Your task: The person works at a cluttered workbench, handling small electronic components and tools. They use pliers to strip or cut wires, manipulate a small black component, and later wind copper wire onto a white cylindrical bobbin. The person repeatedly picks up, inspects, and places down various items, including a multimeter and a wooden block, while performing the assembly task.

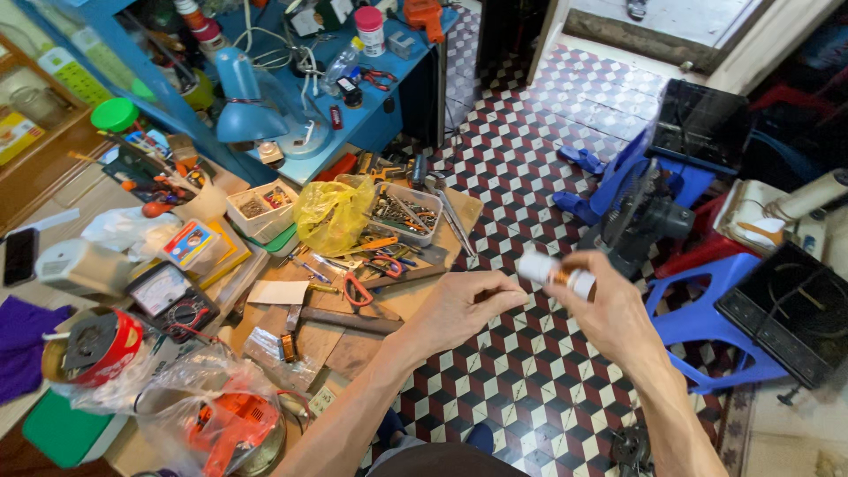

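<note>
Presently, held part: the right hand is gripping a small white cylinder with a copper-coloured band, fingers clamped round its right end, over the patterned floor tiles just right of the wooden workbench.
Left hand: the left hand is reaching toward the cylinder's left end with fingers curled; whether it is touching or pinching it, I cannot tell.
Drop risk: the part is hanging past the workbench edge, so a slipping grip is likely sending it onto the tiles, where it may be rolling under the blue stool.
Snag risk: the red-handled pliers and a grey metal bar are lying near the workbench edge, close beside the left forearm; a backward elbow sweep may be knocking them off.
Open room: bare tiles are lying between the workbench and the stool.
Tight side: the dark fan motor is standing just beyond the cylinder, narrowing forward reach.
</note>
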A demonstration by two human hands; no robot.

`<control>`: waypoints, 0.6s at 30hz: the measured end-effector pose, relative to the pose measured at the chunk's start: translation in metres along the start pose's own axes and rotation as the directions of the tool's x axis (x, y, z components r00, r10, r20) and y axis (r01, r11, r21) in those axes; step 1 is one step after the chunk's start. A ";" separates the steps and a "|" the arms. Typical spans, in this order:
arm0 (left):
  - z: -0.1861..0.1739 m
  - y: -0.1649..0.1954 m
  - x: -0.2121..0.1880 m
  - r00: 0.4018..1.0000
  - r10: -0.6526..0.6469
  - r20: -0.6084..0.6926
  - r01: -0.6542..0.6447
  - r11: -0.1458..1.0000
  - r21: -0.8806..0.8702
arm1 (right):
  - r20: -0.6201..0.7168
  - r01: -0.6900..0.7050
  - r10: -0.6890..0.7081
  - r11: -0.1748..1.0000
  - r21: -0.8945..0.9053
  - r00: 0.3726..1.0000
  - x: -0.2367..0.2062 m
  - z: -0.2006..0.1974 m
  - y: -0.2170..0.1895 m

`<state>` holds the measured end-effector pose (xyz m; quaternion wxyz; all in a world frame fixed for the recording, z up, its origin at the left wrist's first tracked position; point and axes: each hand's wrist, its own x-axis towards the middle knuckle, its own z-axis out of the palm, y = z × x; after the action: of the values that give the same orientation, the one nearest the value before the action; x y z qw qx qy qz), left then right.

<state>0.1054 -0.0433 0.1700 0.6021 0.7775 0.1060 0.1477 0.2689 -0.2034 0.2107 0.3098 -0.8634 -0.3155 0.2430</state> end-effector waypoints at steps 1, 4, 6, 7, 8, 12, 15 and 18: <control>-0.004 -0.001 0.004 0.999 0.037 0.000 -0.037 0.999 0.029 | 0.095 -0.116 0.142 0.963 -0.243 0.985 -0.002 -0.002 -0.002; -0.010 -0.004 0.013 0.999 0.018 0.037 -0.016 0.998 -0.061 | 0.584 0.084 -0.146 0.988 0.131 0.798 -0.018 -0.013 -0.002; -0.007 -0.006 0.013 0.998 -0.015 0.056 0.025 0.983 -0.181 | 0.307 0.047 -0.275 0.809 0.586 0.911 -0.018 -0.012 -0.004; -0.003 -0.007 0.009 0.998 -0.025 0.056 0.038 0.970 -0.240 | 0.145 0.066 -0.273 0.638 0.767 0.951 -0.018 -0.011 -0.004; 0.001 -0.008 0.005 0.998 -0.036 0.058 0.051 0.954 -0.296 | 0.027 0.139 -0.217 0.710 0.691 0.976 -0.015 -0.009 -0.004; 0.000 -0.008 -0.003 0.997 0.066 -0.029 -0.068 0.997 -0.043 | 0.122 -0.043 0.025 0.988 0.150 0.992 -0.001 -0.002 -0.006; -0.011 -0.009 0.001 0.996 0.072 -0.054 -0.073 0.997 -0.010 | 0.508 -0.102 -0.003 0.979 0.178 0.861 -0.006 -0.008 -0.005; -0.010 -0.009 0.001 1.000 -0.005 -0.015 0.002 0.981 -0.194 | 0.200 0.072 -0.319 0.672 0.737 0.926 -0.010 -0.009 -0.011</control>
<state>0.1027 -0.0319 0.1632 0.6744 0.7137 0.0969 0.1623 0.2631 -0.2073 0.2264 0.5921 -0.5841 -0.3323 0.4448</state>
